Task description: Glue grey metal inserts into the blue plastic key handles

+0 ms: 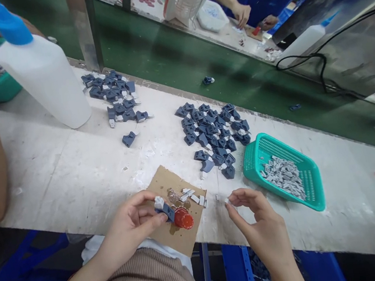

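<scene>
Clock centred on the brown cardboard (156,182), 12 o'clock towards the top of the view. At 9 o'clock we see the left hand (129,224), thumb and fingers pinching a dark blue part (166,212) with a white block (159,203) at its upper end. The part sits over the cardboard, its lower end overlapping a red cap (184,219) in our view; we cannot tell whether they touch. At 4 o'clock we find the right hand (261,223), thumb and forefinger pinched together on a small white piece (227,201), just off the cardboard's edge.

On the cardboard we record a clear wet patch (173,195) and, towards 1 o'clock, loose pale strips (194,197). A heap of dark blue parts (210,130) lies at 1 o'clock, a smaller cluster (113,93) at 11. We log a green basket (315,189) of light grey pieces (282,175) at 3 o'clock, and a white bottle (46,79) with a blue nozzle, tilted in our view, at 10 to 11. Co-worker's hand (242,14): 1 to 2 o'clock, beyond the green strip (161,60).
</scene>
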The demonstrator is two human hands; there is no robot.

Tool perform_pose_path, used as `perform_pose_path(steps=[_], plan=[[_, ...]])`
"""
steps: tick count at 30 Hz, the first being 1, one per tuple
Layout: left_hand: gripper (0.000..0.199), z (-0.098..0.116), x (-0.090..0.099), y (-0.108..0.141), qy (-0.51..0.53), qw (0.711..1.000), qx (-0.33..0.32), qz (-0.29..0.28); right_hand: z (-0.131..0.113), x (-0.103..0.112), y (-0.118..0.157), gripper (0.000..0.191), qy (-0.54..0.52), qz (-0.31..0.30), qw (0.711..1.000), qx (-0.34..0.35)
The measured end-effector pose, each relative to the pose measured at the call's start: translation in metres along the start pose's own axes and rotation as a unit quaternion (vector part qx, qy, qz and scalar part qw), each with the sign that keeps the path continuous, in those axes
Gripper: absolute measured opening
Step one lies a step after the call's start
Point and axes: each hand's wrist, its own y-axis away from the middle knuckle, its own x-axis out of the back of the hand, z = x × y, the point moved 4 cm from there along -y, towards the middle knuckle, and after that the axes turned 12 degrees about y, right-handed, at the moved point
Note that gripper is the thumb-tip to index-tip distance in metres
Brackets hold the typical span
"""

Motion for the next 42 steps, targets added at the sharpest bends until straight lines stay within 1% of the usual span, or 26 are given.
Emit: perform_pose_path(steps=[3,6,8,10,14,20,26,30,33,36,39,42], plan=[[0.02,-0.001,-0.001,0.001,-0.01,1.0,-0.006,-0.004,-0.032,0.004,0.01,0.016,-0.03,-0.03,0.998,0.05],[0.02,-0.002,-0.003,0.002,-0.006,1.0,-0.004,-0.011,-0.063,0.001,0.017,0.018,-0.035,-0.071,0.99,0.118],[0.021,-0.001,-0.004,0.003,-0.003,1.0,0.004,-0.018,-0.076,-0.002,0.019,0.018,-0.035,-0.095,0.984,0.15],[0.022,0.0,-0.005,0.004,0.003,1.0,0.013,-0.024,-0.083,-0.005,0.018,0.019,-0.031,-0.117,0.979,0.166],[0.021,0.002,-0.006,0.006,0.005,0.999,0.018,-0.027,-0.089,-0.01,0.016,0.021,-0.01,-0.145,0.973,0.181],[0.021,-0.001,-0.003,0.006,0.003,1.0,0.0,-0.031,-0.091,-0.012,0.016,0.023,0.007,-0.155,0.97,0.186],[0.021,-0.003,-0.003,0.006,0.042,0.998,-0.005,-0.053,-0.089,-0.013,0.016,0.021,-0.007,-0.135,0.973,0.187],[0.021,0.0,-0.005,0.005,0.053,0.997,-0.008,-0.047,-0.087,-0.014,0.015,0.022,-0.011,-0.118,0.976,0.183],[0.019,0.004,-0.009,0.006,0.06,0.997,-0.017,-0.055,-0.087,-0.014,0.013,0.024,-0.027,-0.119,0.977,0.173],[0.016,0.007,-0.012,0.006,0.059,0.997,-0.033,-0.048,-0.087,-0.005,0.007,0.024,-0.073,-0.103,0.982,0.139],[0.015,0.009,-0.016,0.005,0.078,0.994,-0.056,-0.047,-0.094,0.012,0.002,0.026,-0.136,-0.069,0.983,0.103],[0.015,0.01,-0.021,0.005,0.107,0.989,-0.081,-0.061,-0.108,0.026,-0.001,0.028,-0.18,-0.063,0.976,0.105]])
